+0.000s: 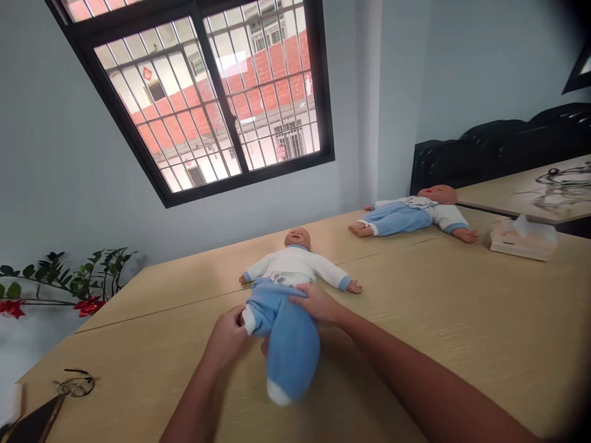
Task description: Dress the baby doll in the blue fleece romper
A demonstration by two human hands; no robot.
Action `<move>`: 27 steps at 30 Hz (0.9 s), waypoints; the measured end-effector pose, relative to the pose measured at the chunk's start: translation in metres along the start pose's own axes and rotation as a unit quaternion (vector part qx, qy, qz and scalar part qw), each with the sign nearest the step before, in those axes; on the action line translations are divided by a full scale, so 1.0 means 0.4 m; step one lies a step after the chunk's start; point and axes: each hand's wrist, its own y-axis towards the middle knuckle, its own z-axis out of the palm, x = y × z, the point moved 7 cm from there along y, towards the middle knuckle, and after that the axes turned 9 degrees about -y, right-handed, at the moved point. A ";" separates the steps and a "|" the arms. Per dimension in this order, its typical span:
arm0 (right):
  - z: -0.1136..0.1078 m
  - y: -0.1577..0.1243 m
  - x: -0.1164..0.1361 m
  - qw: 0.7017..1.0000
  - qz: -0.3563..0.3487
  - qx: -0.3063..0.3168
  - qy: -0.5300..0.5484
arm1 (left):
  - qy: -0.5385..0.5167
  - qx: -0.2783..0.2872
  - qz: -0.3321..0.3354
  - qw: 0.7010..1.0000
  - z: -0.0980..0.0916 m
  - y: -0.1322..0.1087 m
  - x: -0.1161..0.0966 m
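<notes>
A baby doll [298,239] lies on its back on the wooden table, in a white top [290,263] with blue cuffs. Blue pants [293,344] with white cuffs cover its lower body, and one pant leg hangs toward me. My left hand [227,337] is closed at the white cuff of the other pant leg, which is bunched up. At the waistband, my right hand [316,303] pinches the blue fabric. Part of a doll's foot shows between the pant legs; the rest of the feet is hidden.
A second dressed doll [401,216] lies at the back right, beside a tissue box [524,239]. Glasses [76,384] and a dark flat object [39,421] are at the near left. Cables [561,184] lie on another table, near black chairs [498,151]. A plant [87,277] stands left.
</notes>
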 end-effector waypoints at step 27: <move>-0.139 0.020 -0.082 0.988 0.013 -0.097 0.116 | 0.248 0.113 0.139 0.952 0.108 -0.226 -0.067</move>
